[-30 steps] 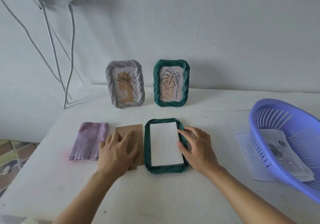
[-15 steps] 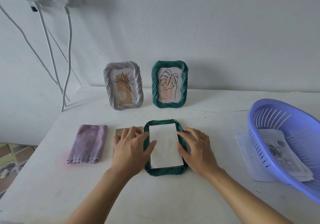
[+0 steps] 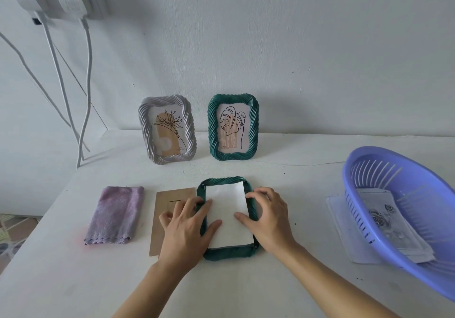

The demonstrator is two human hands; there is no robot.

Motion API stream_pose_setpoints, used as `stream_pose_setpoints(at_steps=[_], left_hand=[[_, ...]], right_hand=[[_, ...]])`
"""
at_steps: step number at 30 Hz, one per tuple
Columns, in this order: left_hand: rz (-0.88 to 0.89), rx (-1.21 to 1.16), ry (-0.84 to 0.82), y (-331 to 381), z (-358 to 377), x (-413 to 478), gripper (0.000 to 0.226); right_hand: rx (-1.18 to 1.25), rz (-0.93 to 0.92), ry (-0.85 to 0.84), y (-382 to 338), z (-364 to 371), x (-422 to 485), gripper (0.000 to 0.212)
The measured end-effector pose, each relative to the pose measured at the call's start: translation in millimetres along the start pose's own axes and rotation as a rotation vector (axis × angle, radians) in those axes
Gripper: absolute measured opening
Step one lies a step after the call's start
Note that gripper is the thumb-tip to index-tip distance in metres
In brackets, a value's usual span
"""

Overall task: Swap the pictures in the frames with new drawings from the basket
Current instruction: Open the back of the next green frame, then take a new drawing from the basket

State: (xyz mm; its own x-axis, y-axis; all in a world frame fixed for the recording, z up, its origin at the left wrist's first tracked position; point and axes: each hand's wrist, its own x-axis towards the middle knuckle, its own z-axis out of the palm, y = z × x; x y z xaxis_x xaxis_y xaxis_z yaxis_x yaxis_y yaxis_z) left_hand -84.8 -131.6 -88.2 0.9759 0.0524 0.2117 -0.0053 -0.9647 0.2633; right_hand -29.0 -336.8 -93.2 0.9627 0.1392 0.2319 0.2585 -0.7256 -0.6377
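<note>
Gently: left hand (image 3: pixel 187 231) and right hand (image 3: pixel 268 219), fingers spread and pressing the white sheet (image 3: pixel 226 194), should square it inside the face-down green frame (image 3: pixel 229 255) without creasing corners.

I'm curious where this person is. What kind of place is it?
Most likely a room in someone's home, not a shop. A plain white table stands against a painted wall, chargers are plugged into a wall socket, and there is a white picture frame and a purple plastic basket.
</note>
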Motion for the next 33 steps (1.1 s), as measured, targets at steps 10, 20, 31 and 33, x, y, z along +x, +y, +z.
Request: stream_pose_setpoints(at_steps=[10, 20, 31, 33], left_hand=[[-0.03, -0.014, -0.081, 0, -10, 4, 0.059], [-0.011, -0.366, -0.025, 15, -33, 17, 0.049], [-0.204, -1.157, -0.124, 64, -69, 40, 0.041], [-0.226, -1.19, -0.151, 72, -69, 44, 0.043]], right_hand=[[0.119, 0.012, 0.04, -5, -2, -2, 0.025], [0.317, 0.082, 0.026, -13, -23, -4, 0.016], [0.318, -0.02, 0.043, -15, -105, 10, 0.011], [0.167, -0.097, 0.122, -3, -124, 12, 0.012]])
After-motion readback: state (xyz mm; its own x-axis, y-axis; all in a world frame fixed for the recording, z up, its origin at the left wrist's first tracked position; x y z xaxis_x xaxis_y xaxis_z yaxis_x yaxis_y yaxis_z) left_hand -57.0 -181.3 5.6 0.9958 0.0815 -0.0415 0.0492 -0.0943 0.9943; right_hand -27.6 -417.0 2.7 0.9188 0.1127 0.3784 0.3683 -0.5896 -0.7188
